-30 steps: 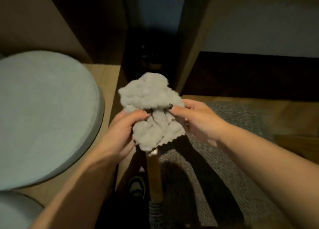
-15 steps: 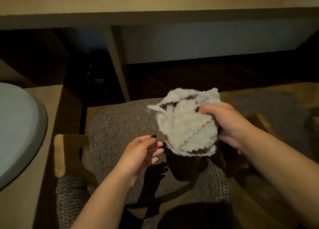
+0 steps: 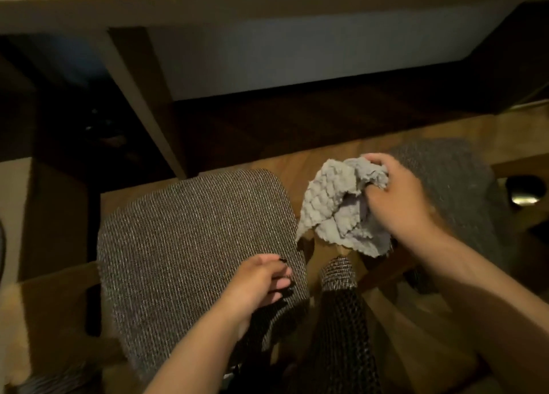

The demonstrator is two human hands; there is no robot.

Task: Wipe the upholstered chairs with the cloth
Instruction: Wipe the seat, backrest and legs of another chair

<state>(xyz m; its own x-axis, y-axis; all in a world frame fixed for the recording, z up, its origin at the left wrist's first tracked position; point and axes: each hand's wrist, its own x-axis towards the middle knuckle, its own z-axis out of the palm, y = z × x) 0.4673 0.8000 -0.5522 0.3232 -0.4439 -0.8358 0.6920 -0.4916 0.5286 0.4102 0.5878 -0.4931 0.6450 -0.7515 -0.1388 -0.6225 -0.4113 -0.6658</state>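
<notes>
Cloth point(image 3: 341, 212) shifted right, hanging from hand point(image 3: 395, 197).

My cloth point(image 3: 338, 212) — pale grey, nubbly, bunched up — hangs off the seat, between my two chairs. The near chair point(image 3: 190, 245) has a brown-grey woven cushion in a wooden frame; the second chair point(image 3: 445, 173) — same weave — sits to its right.

Dim domestic dining area: two upholstered chairs point(image 3: 190, 245) with grey woven seats and wooden frames, drawn up beside wooden table point(image 3: 267, 4), on wood flooring point(image 3: 297, 126).
</notes>
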